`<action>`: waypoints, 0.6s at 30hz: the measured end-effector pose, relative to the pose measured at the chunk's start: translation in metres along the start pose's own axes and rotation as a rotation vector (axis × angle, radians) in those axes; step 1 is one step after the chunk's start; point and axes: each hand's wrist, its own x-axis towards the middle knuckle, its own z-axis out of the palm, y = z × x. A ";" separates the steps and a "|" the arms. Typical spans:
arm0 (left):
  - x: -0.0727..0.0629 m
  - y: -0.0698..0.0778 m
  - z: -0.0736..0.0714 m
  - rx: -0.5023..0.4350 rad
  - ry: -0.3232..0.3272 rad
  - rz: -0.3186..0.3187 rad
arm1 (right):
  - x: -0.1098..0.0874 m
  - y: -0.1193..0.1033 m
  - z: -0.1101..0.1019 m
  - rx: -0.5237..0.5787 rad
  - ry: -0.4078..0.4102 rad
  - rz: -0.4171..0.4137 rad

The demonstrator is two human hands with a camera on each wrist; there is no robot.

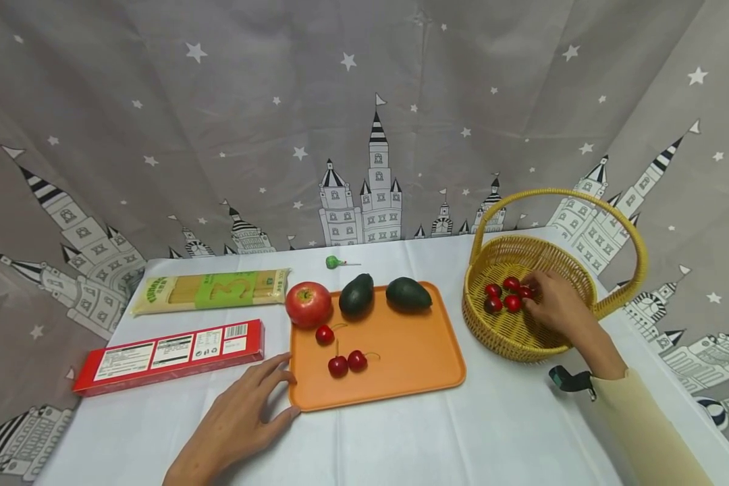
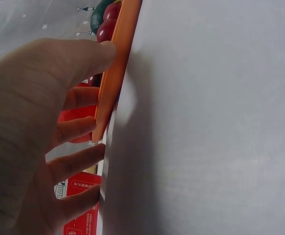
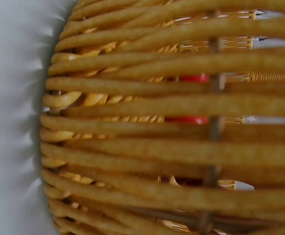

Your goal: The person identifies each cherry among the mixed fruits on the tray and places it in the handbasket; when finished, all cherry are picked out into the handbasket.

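Note:
An orange tray (image 1: 401, 351) lies on the white cloth with a red apple (image 1: 308, 304) and two dark green avocados (image 1: 356, 295) at its far side. Three cherries (image 1: 338, 366) with stems are on its left half. My left hand (image 1: 237, 412) touches the tray's left edge, fingers spread, thumb by the near corner. Inside a yellow wicker basket (image 1: 510, 344) on the right, my right hand (image 1: 555, 304) pinches a cherry (image 1: 525, 292) beside several others (image 1: 511, 303). The right wrist view mostly shows basket weave (image 3: 171, 107); the fingers are hidden there.
A bag of noodles (image 1: 219, 290) and a red box (image 1: 176, 354) lie left of the tray. A green lollipop (image 1: 332, 262) lies behind it. The basket's tall handle (image 1: 634, 250) arches over its opening. A grey printed curtain (image 1: 267, 101) hangs at the back.

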 end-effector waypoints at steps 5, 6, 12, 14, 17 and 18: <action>0.000 0.000 0.001 0.003 0.009 0.005 | 0.003 0.000 0.001 -0.007 -0.022 -0.005; 0.000 0.000 0.001 0.004 0.010 0.004 | 0.003 0.000 0.001 -0.009 -0.024 -0.006; 0.000 0.000 0.001 0.008 0.008 0.005 | 0.004 -0.001 0.001 -0.022 -0.019 -0.023; 0.000 0.000 0.001 0.005 0.004 0.006 | 0.003 -0.002 0.001 -0.030 -0.006 -0.030; 0.000 0.000 0.001 0.004 0.003 0.006 | 0.002 -0.006 0.000 -0.038 0.020 -0.038; 0.000 0.001 0.001 0.004 0.001 0.005 | 0.002 -0.008 0.000 -0.041 0.032 -0.040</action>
